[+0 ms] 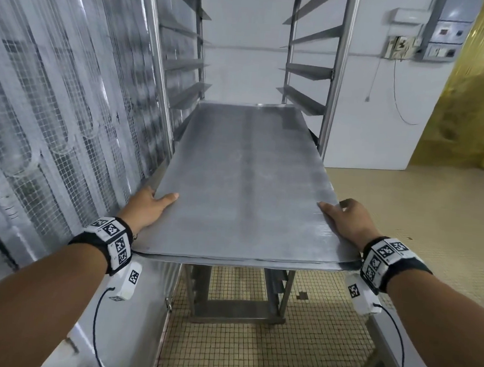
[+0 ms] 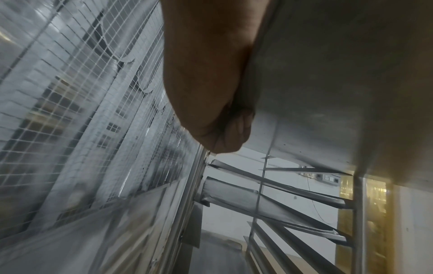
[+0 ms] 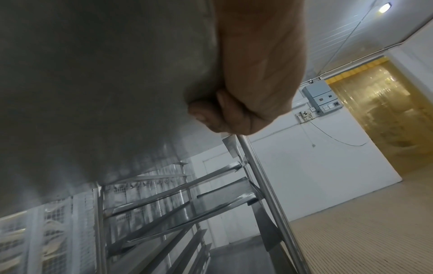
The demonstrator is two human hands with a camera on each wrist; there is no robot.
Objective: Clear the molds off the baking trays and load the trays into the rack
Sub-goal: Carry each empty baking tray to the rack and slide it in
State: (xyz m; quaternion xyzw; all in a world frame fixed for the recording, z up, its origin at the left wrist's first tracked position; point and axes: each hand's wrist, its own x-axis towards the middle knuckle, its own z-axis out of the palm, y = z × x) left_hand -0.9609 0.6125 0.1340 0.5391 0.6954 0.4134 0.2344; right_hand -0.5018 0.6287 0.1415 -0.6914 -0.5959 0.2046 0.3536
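A large grey baking tray (image 1: 241, 183) with nothing on it reaches forward, its far end between the rails of the steel rack (image 1: 331, 75). My left hand (image 1: 150, 205) grips the tray's near left edge, thumb on top and fingers curled underneath (image 2: 225, 129). My right hand (image 1: 347, 219) grips the near right edge the same way, with its fingers (image 3: 211, 115) wrapped under the tray's underside (image 3: 93, 92). The tray's underside (image 2: 328, 74) fills the upper right of the left wrist view. No molds are in view.
The rack has empty angled rails (image 1: 301, 98) above the tray and more rails below (image 3: 187, 204). A wire-mesh wall with clear strip curtain (image 1: 54, 113) stands close on the left. A yellow strip curtain doorway (image 1: 475, 99) is at the right. The tiled floor (image 1: 405, 209) lies below.
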